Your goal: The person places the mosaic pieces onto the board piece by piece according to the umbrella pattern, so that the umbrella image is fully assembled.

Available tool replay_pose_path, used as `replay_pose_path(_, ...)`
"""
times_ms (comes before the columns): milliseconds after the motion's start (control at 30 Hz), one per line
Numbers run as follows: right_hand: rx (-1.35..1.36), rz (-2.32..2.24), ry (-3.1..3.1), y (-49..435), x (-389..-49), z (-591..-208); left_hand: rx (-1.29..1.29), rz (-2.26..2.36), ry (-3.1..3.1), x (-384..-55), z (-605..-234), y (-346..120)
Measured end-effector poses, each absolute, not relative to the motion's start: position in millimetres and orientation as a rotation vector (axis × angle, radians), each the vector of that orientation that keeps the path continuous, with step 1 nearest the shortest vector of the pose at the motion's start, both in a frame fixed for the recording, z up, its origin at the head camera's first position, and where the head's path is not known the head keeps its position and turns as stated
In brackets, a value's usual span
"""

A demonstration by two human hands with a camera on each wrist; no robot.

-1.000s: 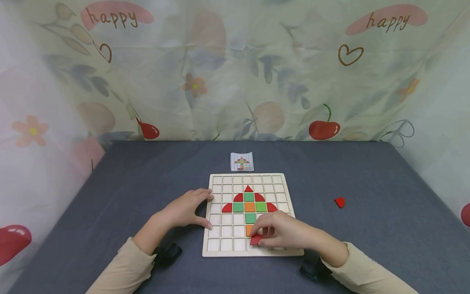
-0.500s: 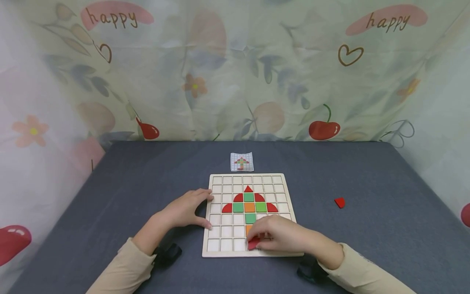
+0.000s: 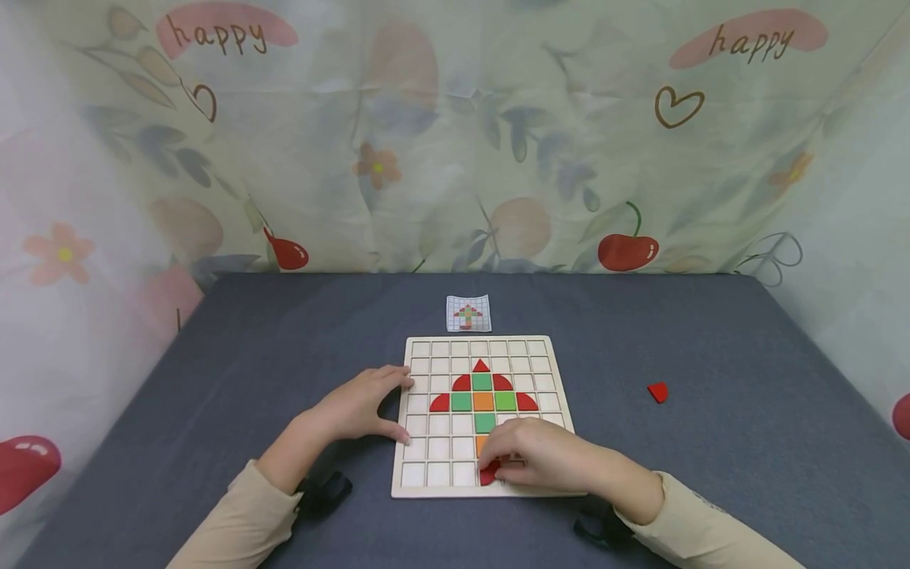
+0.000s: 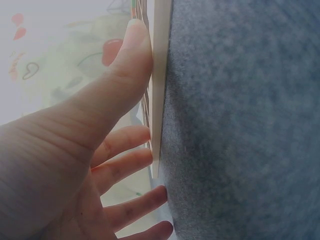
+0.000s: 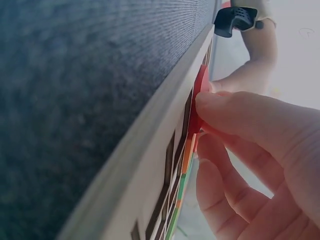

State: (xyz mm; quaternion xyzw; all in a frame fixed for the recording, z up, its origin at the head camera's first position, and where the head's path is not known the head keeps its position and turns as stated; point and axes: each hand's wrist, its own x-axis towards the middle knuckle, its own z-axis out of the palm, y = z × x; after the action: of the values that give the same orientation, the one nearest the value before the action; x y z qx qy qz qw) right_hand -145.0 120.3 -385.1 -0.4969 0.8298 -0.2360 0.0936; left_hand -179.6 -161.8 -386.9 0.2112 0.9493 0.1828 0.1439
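A pale wooden grid board (image 3: 455, 491) lies on the dark table, with red, green and orange tiles set in an arrow-like pattern. My right hand (image 3: 543, 456) is over its lower part, pinching a red tile (image 3: 488, 476) between thumb and fingers at the bottom row. In the right wrist view, the same red tile (image 5: 200, 82) shows a curved edge and sits close against the grid; the hand covers part of it. Spread along the board's left edge, my left hand (image 3: 359, 403) touches it with thumb and fingertips. An orange tile (image 3: 481, 445) is partly hidden by the right hand.
Another red tile (image 3: 659, 392), with one rounded side, lies loose on the table (image 3: 711, 340) right of the board. Behind the board is a small printed card (image 3: 457, 305) with a similar pattern. A flowered cloth (image 3: 455, 142) hangs along the table's back edge.
My right hand has shifted slightly left and downward with the red tile, which now lies lower, toward the bottom-row cell under the orange tile. The left hand stays in place.
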Motion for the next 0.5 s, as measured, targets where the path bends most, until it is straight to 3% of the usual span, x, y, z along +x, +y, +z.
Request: replay_pose_path(500, -1.432, -0.724, 2.422, 117.6, -146.9, -385.7, 0.606, 0.524, 2.742, -179.0, -385.7, -161.1)
